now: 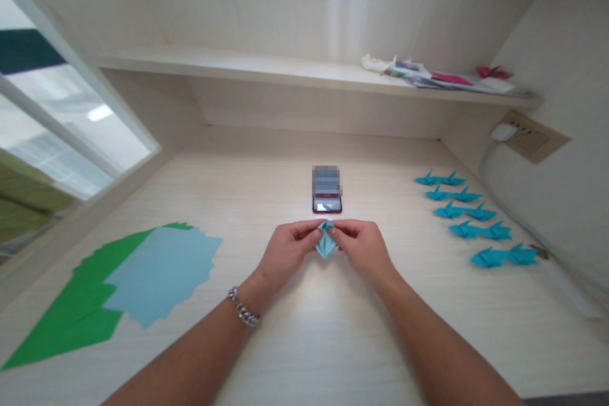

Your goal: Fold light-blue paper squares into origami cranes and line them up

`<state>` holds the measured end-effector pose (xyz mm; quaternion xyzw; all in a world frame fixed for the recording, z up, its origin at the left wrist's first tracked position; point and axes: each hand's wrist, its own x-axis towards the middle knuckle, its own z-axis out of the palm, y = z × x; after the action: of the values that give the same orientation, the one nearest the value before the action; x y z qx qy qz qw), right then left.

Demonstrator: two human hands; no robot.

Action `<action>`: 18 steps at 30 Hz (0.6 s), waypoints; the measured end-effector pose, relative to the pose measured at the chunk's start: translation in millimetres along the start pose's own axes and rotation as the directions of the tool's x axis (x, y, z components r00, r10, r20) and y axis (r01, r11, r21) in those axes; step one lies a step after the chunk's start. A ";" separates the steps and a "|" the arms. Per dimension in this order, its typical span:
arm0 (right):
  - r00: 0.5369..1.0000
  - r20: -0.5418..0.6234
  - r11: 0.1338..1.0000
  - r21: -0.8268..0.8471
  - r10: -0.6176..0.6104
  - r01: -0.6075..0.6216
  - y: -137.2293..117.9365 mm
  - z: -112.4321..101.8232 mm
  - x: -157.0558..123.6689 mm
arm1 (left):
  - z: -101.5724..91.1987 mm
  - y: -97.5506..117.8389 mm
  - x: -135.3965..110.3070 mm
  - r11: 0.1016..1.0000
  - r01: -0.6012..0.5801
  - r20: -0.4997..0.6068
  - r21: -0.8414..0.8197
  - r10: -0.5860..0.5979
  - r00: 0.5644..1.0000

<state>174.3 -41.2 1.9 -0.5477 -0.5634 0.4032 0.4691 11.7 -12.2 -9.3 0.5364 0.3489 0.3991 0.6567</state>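
A small light-blue piece of folded origami paper [325,246] is held up over the middle of the desk, its lower end tapering to a point. My left hand [288,247] pinches its left side between thumb and fingers. On the right side, my right hand [362,246] grips it the same way. Both thumbs lie on the near face, close to the top fold; the fingers behind the paper are mostly hidden. Just beyond the hands lies a phone [327,205], its upper part pixelated.
Fanned light-blue paper sheets [164,273] overlap green sheets [90,304] at left. Several blue folded paper cranes [473,211] stand in rows at right, near a white cable [504,203] and a wall socket [533,137]. A shelf [266,70] with papers [438,76] spans the back.
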 end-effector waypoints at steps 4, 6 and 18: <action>1.000 -0.009 1.000 -0.015 0.001 -0.001 1.9 0.6 -0.1 | -1.8 -1.9 0.4 0.999 -0.002 -0.007 0.032 0.002 1.000; 1.000 -0.007 1.000 -0.004 0.000 0.000 1.8 0.6 -0.1 | -1.1 -1.7 0.1 1.000 0.016 -0.013 0.016 -0.016 1.000; 0.999 0.000 0.999 0.033 0.033 -0.033 0.5 0.7 0.3 | 5.4 5.0 -2.2 0.987 0.119 -0.027 -0.108 -0.122 0.992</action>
<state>173.7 -40.9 1.3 -0.5493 -0.5473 0.4200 0.4714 14.7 -15.9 -3.4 0.4719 0.3698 0.3855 0.7014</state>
